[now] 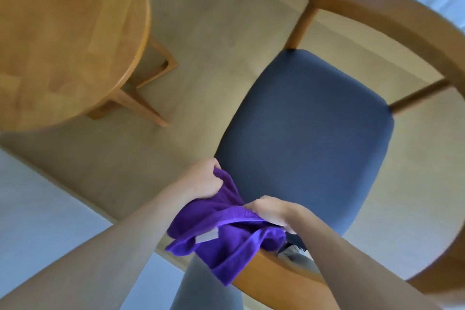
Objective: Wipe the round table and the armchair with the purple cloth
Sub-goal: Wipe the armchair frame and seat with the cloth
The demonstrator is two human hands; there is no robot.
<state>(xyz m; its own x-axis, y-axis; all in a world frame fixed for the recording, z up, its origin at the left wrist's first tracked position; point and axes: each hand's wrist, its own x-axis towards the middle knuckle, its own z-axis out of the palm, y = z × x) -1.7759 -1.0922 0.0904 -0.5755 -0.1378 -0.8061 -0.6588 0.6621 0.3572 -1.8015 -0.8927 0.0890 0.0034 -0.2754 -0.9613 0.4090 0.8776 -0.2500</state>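
Soft, even daylight (no glare), slight motion blur, edges bent.

No text, brand, number or sign can be read anywhere. The one likely carrier is a small pale tag (207,236) sewn to the cloth (226,246), just below the left hand (198,181) and to the left of the right hand (271,210); its face shows blank and blurred, with no letters to make out.
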